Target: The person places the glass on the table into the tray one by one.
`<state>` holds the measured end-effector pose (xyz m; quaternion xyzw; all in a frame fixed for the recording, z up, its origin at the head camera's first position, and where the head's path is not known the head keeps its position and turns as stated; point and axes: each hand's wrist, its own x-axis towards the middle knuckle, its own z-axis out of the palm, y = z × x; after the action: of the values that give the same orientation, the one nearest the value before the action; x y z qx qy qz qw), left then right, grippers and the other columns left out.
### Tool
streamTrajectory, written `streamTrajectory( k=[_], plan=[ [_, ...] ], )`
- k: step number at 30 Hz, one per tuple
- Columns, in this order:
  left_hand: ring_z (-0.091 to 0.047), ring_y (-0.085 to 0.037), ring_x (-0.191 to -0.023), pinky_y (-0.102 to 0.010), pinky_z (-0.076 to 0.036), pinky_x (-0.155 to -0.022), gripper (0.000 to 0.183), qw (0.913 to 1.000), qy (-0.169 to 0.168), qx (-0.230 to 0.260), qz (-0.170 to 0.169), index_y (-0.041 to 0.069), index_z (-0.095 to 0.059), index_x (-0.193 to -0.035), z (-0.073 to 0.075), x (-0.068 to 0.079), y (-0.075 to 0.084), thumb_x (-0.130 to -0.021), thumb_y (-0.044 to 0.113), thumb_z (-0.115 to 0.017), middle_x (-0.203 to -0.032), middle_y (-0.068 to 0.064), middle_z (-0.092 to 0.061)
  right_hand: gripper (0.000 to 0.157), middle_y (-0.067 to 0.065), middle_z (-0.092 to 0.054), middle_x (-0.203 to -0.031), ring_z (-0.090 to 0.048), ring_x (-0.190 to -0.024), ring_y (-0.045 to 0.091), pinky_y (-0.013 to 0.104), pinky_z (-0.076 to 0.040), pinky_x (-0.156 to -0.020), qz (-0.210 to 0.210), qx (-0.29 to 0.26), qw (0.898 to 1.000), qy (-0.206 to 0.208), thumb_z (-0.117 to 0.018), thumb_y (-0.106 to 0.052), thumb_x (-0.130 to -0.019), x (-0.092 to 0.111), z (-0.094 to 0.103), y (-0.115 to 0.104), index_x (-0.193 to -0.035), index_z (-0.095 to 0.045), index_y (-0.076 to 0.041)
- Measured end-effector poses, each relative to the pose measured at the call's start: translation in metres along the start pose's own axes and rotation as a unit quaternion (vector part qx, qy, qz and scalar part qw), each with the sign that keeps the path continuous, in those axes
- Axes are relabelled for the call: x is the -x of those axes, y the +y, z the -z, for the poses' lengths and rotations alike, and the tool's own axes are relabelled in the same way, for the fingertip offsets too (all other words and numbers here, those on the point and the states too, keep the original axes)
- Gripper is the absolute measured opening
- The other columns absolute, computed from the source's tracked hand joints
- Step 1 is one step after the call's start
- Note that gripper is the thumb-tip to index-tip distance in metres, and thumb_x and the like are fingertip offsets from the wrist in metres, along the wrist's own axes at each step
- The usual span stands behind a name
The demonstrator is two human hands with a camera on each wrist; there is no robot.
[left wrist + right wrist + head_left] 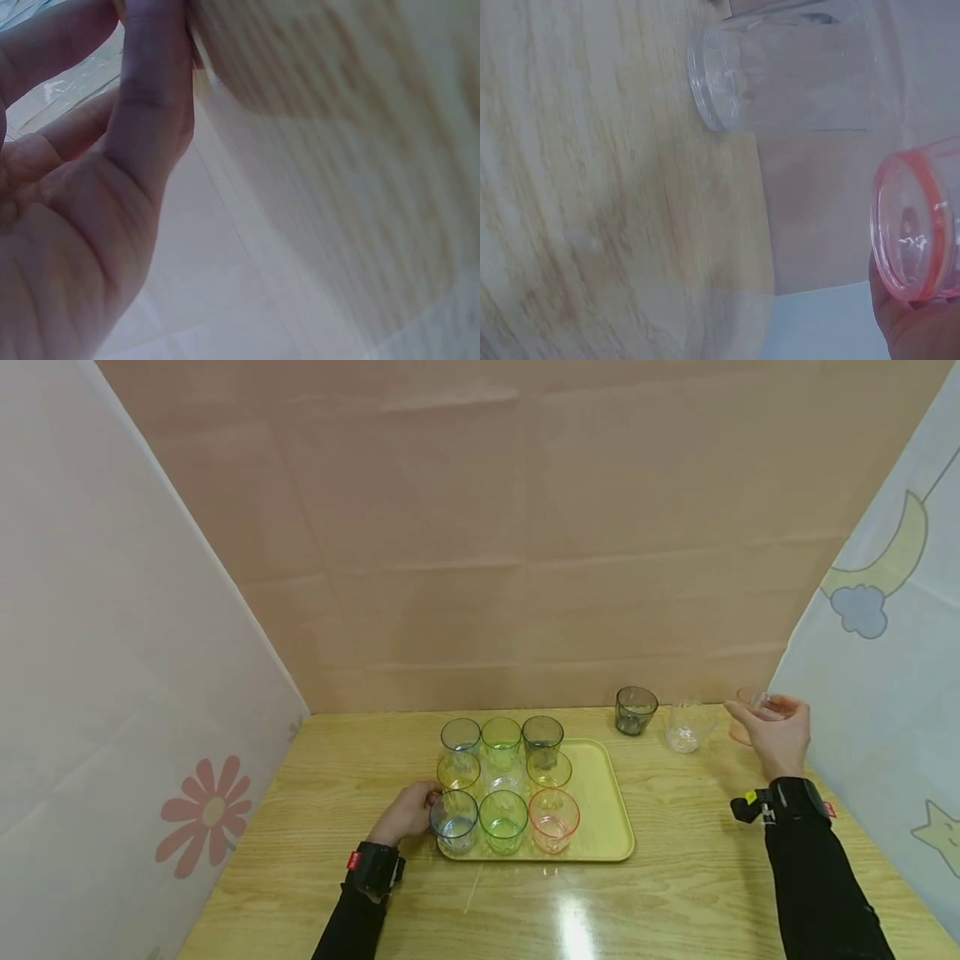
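At the back right of the table, my right hand (776,739) grips a pink glass (907,225) around its side. The base of that glass points toward the tabletop in the right wrist view. Just left of it stands a clear glass (684,727), followed by a dark grey glass (634,712). My left hand (408,812) is at the left edge of the yellow tray (603,827), fingertips right beside the front-left blue glass (454,827). I cannot tell whether those fingers hold the tray's rim or the glass.
Rows of glasses fill the tray's left and middle: green (503,827) and pink (554,827) in front, yellow (457,772) and clear behind, then blue, green and dark grey (543,735). Brown paper (450,568) backs the table; white printed sheets (907,710) flank it.
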<state>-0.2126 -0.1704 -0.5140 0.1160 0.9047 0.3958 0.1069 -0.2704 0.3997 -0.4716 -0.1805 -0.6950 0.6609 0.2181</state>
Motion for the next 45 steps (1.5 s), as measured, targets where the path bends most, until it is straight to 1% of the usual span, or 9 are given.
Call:
streamTrajectory(
  k=[7,12,19,25,31,36,38,43,45],
  plan=[
    [-0.054,-0.015,-0.075,-0.029,-0.047,-0.067,0.03,0.9999,-0.004,0.01,-0.001,-0.004,-0.063,-0.117,0.0,0.0,-0.001,-0.087,-0.004,-0.064,-0.081,-0.004,-0.059,0.067,-0.011,-0.052,-0.117,-0.053,-0.103,0.0,0.012,-0.045,-0.087,0.042,-0.041,0.997,-0.039,-0.079,-0.022,-0.082,-0.012,-0.006,0.015,-0.134,-0.036,-0.023],
    [-0.055,-0.015,-0.074,-0.029,-0.047,-0.066,0.03,0.9999,-0.005,0.014,0.003,-0.003,-0.063,-0.117,-0.001,0.0,-0.002,-0.087,-0.005,-0.064,-0.081,-0.004,-0.059,0.064,-0.008,-0.055,-0.122,-0.057,-0.107,0.004,0.016,-0.047,-0.089,0.091,-0.076,0.989,-0.091,-0.078,-0.017,-0.083,-0.032,-0.011,0.037,-0.137,-0.044,-0.021],
    [-0.057,-0.016,-0.075,-0.029,-0.049,-0.063,0.032,0.9996,-0.01,0.025,0.009,-0.005,-0.062,-0.118,-0.001,-0.001,-0.002,-0.087,-0.005,-0.065,-0.082,-0.005,-0.06,0.062,-0.003,-0.056,-0.121,-0.059,-0.109,0.008,0.017,-0.049,-0.089,0.097,-0.112,0.98,-0.133,-0.075,-0.01,-0.085,-0.017,-0.034,0.022,-0.138,-0.043,-0.014],
    [-0.056,-0.016,-0.074,-0.028,-0.048,-0.063,0.031,0.9995,-0.01,0.027,0.009,-0.004,-0.062,-0.118,-0.001,-0.001,-0.001,-0.087,-0.006,-0.064,-0.082,-0.005,-0.058,0.065,0.001,-0.053,-0.136,-0.054,-0.119,0.013,0.02,-0.048,-0.095,0.148,-0.112,0.969,-0.165,-0.074,-0.012,-0.087,-0.061,-0.04,0.083,-0.144,-0.041,-0.018],
    [-0.053,-0.016,-0.075,-0.028,-0.045,-0.064,0.029,0.9998,-0.006,0.017,0.005,-0.004,-0.063,-0.116,0.0,-0.001,-0.001,-0.087,-0.005,-0.064,-0.082,-0.005,-0.057,0.061,0.0,-0.057,-0.129,-0.057,-0.115,0.011,0.021,-0.049,-0.095,0.116,-0.172,0.953,-0.222,-0.07,-0.003,-0.088,-0.008,-0.063,0.031,-0.142,-0.041,-0.011],
    [-0.052,-0.016,-0.076,-0.028,-0.044,-0.066,0.028,1.0,-0.001,0.006,0.0,-0.003,-0.063,-0.114,0.0,-0.001,0.0,-0.087,-0.006,-0.064,-0.083,-0.005,-0.057,0.063,0.003,-0.053,-0.138,-0.054,-0.123,0.015,0.029,-0.049,-0.098,0.123,-0.145,0.949,-0.253,-0.069,-0.006,-0.09,-0.033,-0.075,0.076,-0.145,-0.04,-0.016],
    [-0.053,-0.016,-0.077,-0.028,-0.046,-0.067,0.029,1.0,-0.004,0.008,0.004,-0.004,-0.063,-0.116,0.001,-0.001,0.0,-0.087,-0.005,-0.063,-0.084,-0.007,-0.058,0.063,0.003,-0.052,-0.139,-0.053,-0.123,0.015,0.031,-0.051,-0.095,0.121,-0.133,0.947,-0.265,-0.07,-0.008,-0.09,-0.028,-0.079,0.08,-0.145,-0.04,-0.016],
    [-0.055,-0.015,-0.078,-0.027,-0.046,-0.068,0.031,0.9999,-0.008,0.007,0.01,-0.004,-0.062,-0.118,0.0,0.0,-0.001,-0.087,-0.005,-0.064,-0.084,-0.006,-0.06,0.063,0.002,-0.054,-0.136,-0.055,-0.12,0.012,0.032,-0.049,-0.098,0.127,-0.146,0.926,-0.323,-0.072,-0.008,-0.088,-0.003,-0.096,0.069,-0.143,-0.043,-0.014],
    [-0.055,-0.015,-0.076,-0.027,-0.047,-0.066,0.031,0.9999,-0.007,0.008,0.009,-0.003,-0.063,-0.117,0.0,0.0,-0.001,-0.087,-0.006,-0.063,-0.083,-0.005,-0.06,0.064,0.001,-0.053,-0.137,-0.055,-0.119,0.01,0.028,-0.047,-0.099,0.143,-0.105,0.93,-0.323,-0.072,-0.009,-0.089,0.0,-0.105,0.075,-0.145,-0.041,-0.014]
  ],
)
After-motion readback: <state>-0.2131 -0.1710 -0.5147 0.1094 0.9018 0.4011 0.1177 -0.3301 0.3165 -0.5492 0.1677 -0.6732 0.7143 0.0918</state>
